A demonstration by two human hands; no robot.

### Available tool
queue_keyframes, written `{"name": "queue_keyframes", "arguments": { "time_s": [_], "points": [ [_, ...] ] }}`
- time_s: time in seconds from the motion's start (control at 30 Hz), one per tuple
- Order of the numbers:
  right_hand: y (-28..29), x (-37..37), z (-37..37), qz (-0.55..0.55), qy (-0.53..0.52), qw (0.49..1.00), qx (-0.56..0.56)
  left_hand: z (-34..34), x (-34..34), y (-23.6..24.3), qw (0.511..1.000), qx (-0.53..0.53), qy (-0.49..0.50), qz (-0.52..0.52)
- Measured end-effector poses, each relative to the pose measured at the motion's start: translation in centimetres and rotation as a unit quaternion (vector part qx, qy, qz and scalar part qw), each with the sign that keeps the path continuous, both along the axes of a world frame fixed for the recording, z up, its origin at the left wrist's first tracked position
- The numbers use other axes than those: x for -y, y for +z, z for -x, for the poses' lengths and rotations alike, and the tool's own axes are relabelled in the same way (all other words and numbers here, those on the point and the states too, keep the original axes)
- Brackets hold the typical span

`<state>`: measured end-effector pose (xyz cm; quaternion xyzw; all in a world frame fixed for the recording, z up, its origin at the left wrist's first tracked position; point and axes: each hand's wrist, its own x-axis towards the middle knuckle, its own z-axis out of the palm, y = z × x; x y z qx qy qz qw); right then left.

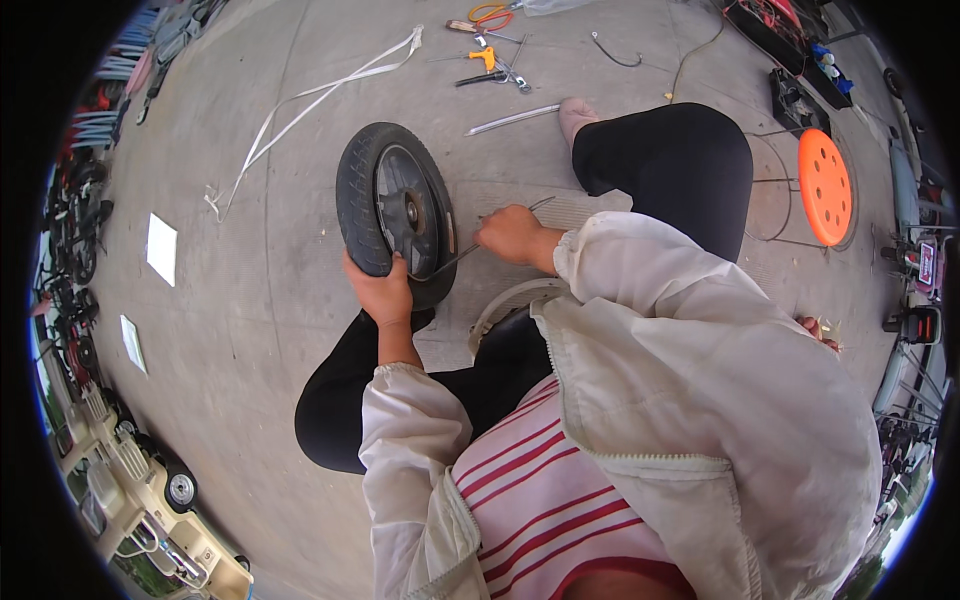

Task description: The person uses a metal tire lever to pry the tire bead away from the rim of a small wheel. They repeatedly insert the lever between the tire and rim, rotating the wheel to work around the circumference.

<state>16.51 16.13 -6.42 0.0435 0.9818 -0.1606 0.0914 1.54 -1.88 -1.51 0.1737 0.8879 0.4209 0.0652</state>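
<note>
A black tyre (362, 195) on a dark wheel rim (402, 205) stands tilted on the floor in front of me. My left hand (380, 290) grips the tyre's near edge, with the thumb on the rim side. My right hand (508, 234) is closed around a thin metal tyre lever (461, 257). One end of the lever meets the near right edge of the wheel, where tyre and rim come together; the other sticks out beyond my fist. Whether its tip is under the tyre's bead, I cannot tell.
Beyond the wheel lie several hand tools, among them an orange-handled one (485, 58), a metal tube (513, 119) and a white strap (320, 98). An orange stool (824, 187) and a black toolbox (795, 98) stand to the right. Parked vehicles (165, 490) line the left.
</note>
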Motion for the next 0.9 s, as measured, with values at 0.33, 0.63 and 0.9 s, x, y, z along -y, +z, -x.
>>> {"name": "queue_keyframes", "arguments": {
  "time_s": [0.33,0.63,0.9],
  "points": [
    [0.6,3.8,-4.2,0.086,-0.089,0.992,0.039,1.1,-0.6,0.3,1.000,0.005,-0.016,0.000],
    [0.9,4.6,-4.7,0.113,-0.116,0.986,0.035,1.4,-0.6,-0.1,0.999,-0.017,-0.026,-0.018],
    [0.7,4.3,-4.7,0.128,-0.135,0.982,0.027,1.4,-1.3,0.5,1.000,-0.005,-0.019,0.003]
  ]
}}
